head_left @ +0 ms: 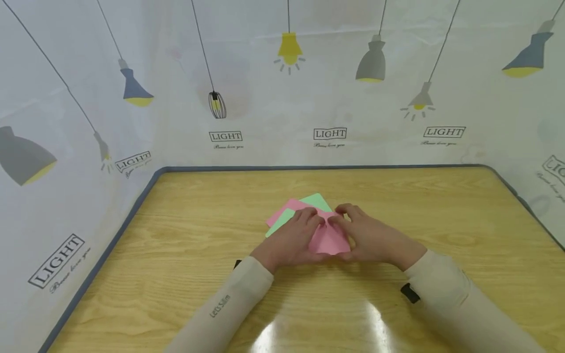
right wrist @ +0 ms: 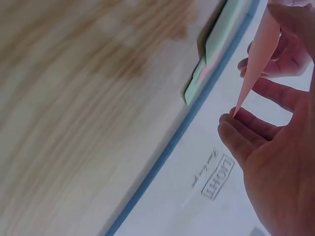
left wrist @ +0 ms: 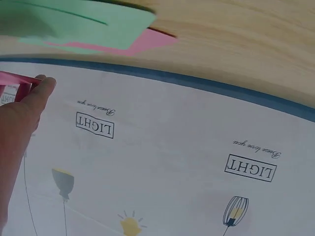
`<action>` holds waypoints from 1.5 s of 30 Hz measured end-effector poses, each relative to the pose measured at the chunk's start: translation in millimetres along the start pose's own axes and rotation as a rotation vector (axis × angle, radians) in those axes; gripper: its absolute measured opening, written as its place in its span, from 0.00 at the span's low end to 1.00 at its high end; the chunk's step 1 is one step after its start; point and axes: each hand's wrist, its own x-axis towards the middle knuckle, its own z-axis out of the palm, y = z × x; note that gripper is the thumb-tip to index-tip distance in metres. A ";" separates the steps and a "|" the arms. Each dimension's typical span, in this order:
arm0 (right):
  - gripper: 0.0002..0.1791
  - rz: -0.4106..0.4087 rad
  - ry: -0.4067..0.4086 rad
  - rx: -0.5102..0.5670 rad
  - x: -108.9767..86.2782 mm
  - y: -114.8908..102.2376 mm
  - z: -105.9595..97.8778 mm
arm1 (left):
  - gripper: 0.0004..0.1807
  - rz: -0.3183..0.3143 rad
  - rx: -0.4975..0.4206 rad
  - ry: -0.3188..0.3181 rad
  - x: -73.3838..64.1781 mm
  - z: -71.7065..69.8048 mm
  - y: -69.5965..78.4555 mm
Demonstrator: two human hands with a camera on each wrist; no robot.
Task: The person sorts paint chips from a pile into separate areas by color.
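Note:
A pink sheet of paper (head_left: 330, 239), bent or folded, is held up between both hands over the table. My left hand (head_left: 293, 241) grips its left side, fingers curled at the top and thumb low. On the opposite side my right hand (head_left: 371, 239) pinches the paper; in the right wrist view the pink paper (right wrist: 261, 54) appears nearly edge-on between thumb and fingers. Just behind the left hand, green paper (head_left: 317, 200) and pink paper (head_left: 282, 211) lie overlapping on the table. Part of this pile is hidden by the hands.
The wooden table (head_left: 198, 235) has a dark blue edge strip (head_left: 309, 168) along its back and sides. White wall sheeting (head_left: 265, 113) printed with lamps and the word LIGHT stands behind and at both sides. Light reflections show on the table's near part.

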 end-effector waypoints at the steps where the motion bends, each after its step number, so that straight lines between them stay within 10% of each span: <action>1: 0.43 0.010 0.005 0.021 -5.8 1.3 -2.5 | 0.38 0.005 0.000 -0.008 1.9 -1.7 4.1; 21: 0.41 0.121 -0.060 0.112 -106.1 24.6 -10.4 | 0.34 0.173 -0.038 -0.224 29.3 20.0 76.5; 45: 0.29 0.074 -0.062 0.144 -115.9 42.5 -0.5 | 0.34 0.175 0.148 -0.269 36.5 30.4 89.6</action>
